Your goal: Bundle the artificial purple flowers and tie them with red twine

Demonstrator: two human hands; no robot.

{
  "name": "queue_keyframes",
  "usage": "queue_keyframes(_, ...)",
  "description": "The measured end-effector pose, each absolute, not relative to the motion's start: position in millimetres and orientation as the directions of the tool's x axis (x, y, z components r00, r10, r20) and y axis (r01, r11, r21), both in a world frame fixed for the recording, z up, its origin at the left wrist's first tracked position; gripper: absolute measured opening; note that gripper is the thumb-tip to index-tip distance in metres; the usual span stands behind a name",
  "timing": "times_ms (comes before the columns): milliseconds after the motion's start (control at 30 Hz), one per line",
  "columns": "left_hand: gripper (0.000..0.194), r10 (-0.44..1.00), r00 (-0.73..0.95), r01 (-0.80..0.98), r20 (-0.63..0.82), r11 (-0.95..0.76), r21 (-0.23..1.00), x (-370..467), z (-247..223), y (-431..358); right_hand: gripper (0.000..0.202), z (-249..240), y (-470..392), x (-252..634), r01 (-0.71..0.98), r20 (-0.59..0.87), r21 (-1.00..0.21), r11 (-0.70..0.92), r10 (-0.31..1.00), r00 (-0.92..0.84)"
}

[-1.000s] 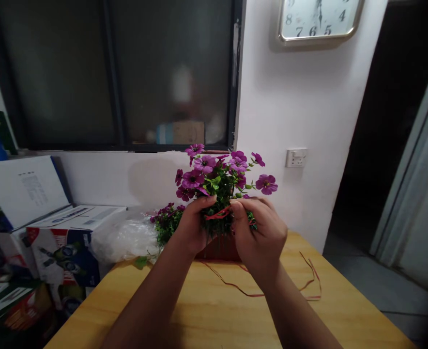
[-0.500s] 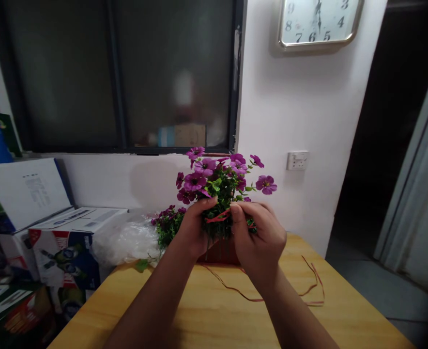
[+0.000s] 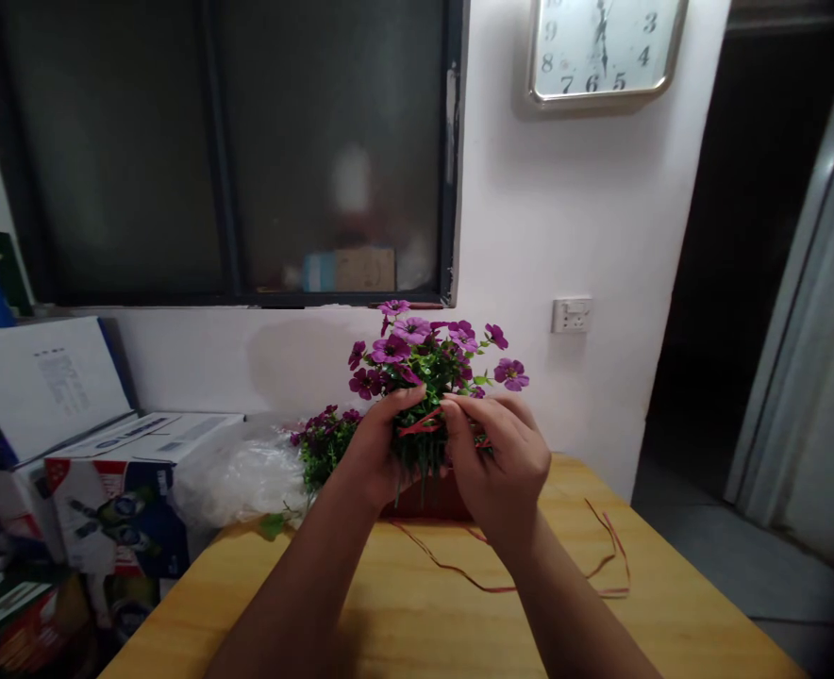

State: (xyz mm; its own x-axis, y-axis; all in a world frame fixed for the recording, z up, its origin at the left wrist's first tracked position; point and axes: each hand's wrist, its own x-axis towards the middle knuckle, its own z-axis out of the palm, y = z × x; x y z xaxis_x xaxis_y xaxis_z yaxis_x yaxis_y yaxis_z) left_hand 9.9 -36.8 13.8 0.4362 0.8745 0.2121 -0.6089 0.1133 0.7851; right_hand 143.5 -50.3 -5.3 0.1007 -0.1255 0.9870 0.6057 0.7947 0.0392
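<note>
A bunch of purple artificial flowers (image 3: 411,332) with green leaves stands upright between my hands above the table. My left hand (image 3: 378,451) is closed round the left side of its stems, thumb pointing up along the leaves. A thin red ribbon (image 3: 421,426) crosses the front of the stems. My right hand (image 3: 500,453) pinches this ribbon between thumb and index finger at the right of the bunch. Behind and below the stems is a dark red container (image 3: 427,500), partly hidden by my hands.
More purple flowers (image 3: 324,443) and a clear plastic bag (image 3: 243,476) lie at the table's left edge. Loose ribbon (image 3: 608,556) curls on the wooden table (image 3: 417,622). Cardboard boxes (image 3: 124,505) are stacked at left. A wall (image 3: 516,217) stands behind.
The camera view has shifted slightly, so the clock and socket appear further left and lower. My hands keep their hold on the flowers and ribbon, with only slight finger movement.
</note>
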Motion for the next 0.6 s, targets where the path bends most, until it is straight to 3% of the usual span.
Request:
queue_keyframes(367, 0.022, 0.872, 0.438, -0.627, 0.219, 0.121, 0.77, 10, 16, -39, 0.016, -6, -50, 143, 0.547, 0.991, 0.003, 0.837, -0.074, 0.109)
queue_keyframes(600, 0.044, 0.815, 0.499, -0.572, 0.294, 0.055, 0.818, 6, 6, -38, 0.018, -6, -51, 144, 0.543, 0.984, -0.012, 0.84, -0.086, 0.156)
